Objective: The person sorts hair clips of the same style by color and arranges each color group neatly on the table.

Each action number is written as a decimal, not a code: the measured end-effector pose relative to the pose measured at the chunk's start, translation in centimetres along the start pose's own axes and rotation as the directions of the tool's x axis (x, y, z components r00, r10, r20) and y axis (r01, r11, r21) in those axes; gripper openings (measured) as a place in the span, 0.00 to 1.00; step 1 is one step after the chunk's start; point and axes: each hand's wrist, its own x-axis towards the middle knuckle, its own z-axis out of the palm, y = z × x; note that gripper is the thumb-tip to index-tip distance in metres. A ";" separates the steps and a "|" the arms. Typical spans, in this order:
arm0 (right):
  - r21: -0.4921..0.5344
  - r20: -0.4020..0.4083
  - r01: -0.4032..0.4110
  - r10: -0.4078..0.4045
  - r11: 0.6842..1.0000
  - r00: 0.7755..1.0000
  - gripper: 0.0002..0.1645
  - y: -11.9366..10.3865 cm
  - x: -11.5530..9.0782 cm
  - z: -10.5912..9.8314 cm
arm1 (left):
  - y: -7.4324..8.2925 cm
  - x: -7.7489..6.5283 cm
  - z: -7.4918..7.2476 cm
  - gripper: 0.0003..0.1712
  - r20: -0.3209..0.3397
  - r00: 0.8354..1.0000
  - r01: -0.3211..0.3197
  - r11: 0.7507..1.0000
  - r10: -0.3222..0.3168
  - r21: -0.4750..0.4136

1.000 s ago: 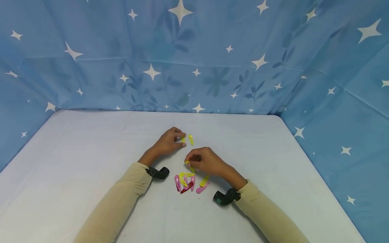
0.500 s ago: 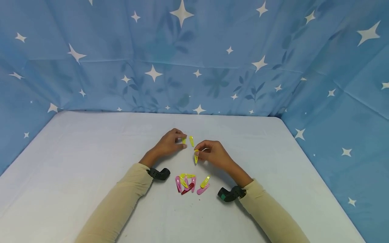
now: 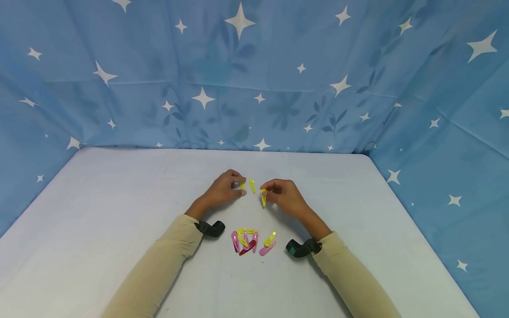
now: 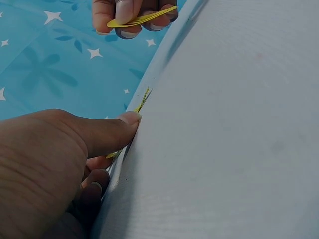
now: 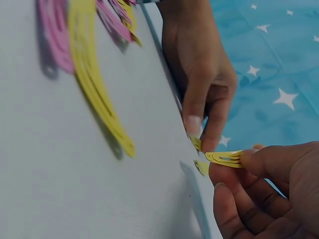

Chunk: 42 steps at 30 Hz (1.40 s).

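Several snap hair clips lie about on the white table. At the far middle, my left hand [image 3: 222, 189] has thumb and index finger at the two ends of a yellow hair clip [image 3: 242, 186] on the table. Just to its right lies another yellow hair clip [image 3: 252, 186]. My right hand [image 3: 287, 196] pinches a third yellow hair clip [image 5: 224, 159] between thumb and fingers, raised over the table beside that one. In the left wrist view, the right hand's clip [image 4: 142, 18] shows edge-on above the left thumb [image 4: 112, 132].
Nearer the body sits a loose group of clips: pink ones [image 3: 235, 241], a dark red one [image 3: 247, 248] and yellow ones. A yellow clip [image 3: 270, 239] overlaps a pink clip [image 3: 267, 248] to the right. A blue star-print curtain [image 3: 254, 79] hangs behind the table [image 3: 119, 212].
My right hand has lifted the yellow hair clip from beside the group and carried it away from the body and rightward, near the other two. My left hand has stayed almost still.
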 end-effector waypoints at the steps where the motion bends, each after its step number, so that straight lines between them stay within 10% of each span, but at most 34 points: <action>1: -0.002 -0.007 -0.008 0.008 1.000 1.000 0.11 0.0 0.1 -0.1 | 0.0 0.0 0.0 0.28 -0.002 1.000 -0.004 1.000 0.004 0.003; 42: -0.037 -0.085 -0.096 0.093 0.995 0.992 0.12 1.6 5.7 0.0 | 0.5 -0.1 -0.5 0.27 0.010 1.000 -0.018 1.000 0.018 -0.010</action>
